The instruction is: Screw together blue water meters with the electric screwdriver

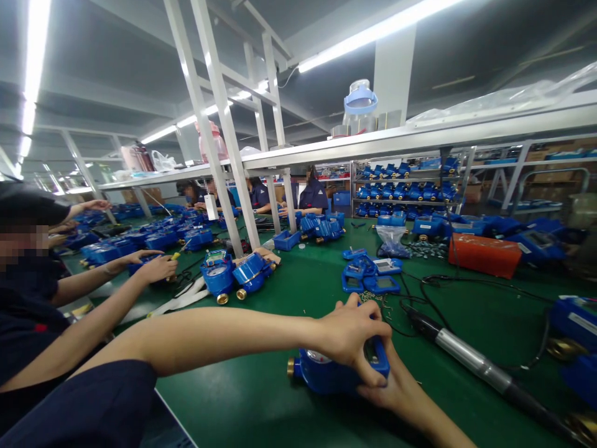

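Note:
A blue water meter point(321, 379) with a brass threaded end lies on the green bench in front of me. My left hand point(347, 333) reaches across from the left, its fingers and thumb closed round a blue display cover point(381, 358) at the meter's right side. My right hand point(396, 379) grips the meter's right end from below and behind, thumb against the side; its other fingers are mostly hidden. Just beyond lie several loose blue display covers point(368, 274) and a scatter of small screws point(370, 300).
A corded electric screwdriver point(471, 361) lies at right, its cable looping behind. Further back are an orange-red box point(485, 255) and a clear bag point(392, 239). Two assembled meters point(252, 272) stand left of centre. A co-worker's hands point(158, 267) work at left. A shelf point(326, 149) spans overhead.

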